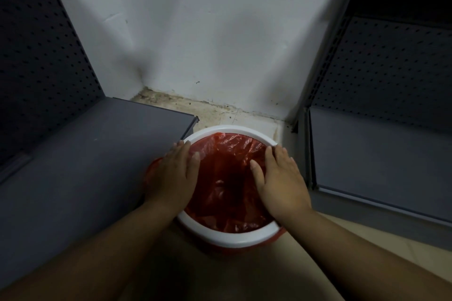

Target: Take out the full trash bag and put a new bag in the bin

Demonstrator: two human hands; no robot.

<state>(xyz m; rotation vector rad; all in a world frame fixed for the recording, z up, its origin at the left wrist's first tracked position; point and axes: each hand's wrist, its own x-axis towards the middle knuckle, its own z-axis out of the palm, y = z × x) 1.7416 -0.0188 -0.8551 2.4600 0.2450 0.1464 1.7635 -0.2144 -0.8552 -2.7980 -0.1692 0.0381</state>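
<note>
A round bin with a white ring rim (241, 239) stands on the floor between two shelf units. A red plastic bag (227, 173) lines its inside, and its edge sticks out under the ring at the left and lower right. My left hand (171, 178) lies flat on the ring's left side, fingers spread, thumb over the bag. Flat on the ring's right side rests my right hand (281, 183), its thumb inside the opening. Neither hand grips anything. The inside of the bag looks dark and I cannot tell what is in it.
A grey shelf (85, 166) with a perforated back panel sits close on the bin's left. Another grey shelf (379, 159) stands to the right. A white wall (208, 44) lies behind, with a dirty tiled floor strip (220, 112) at its foot.
</note>
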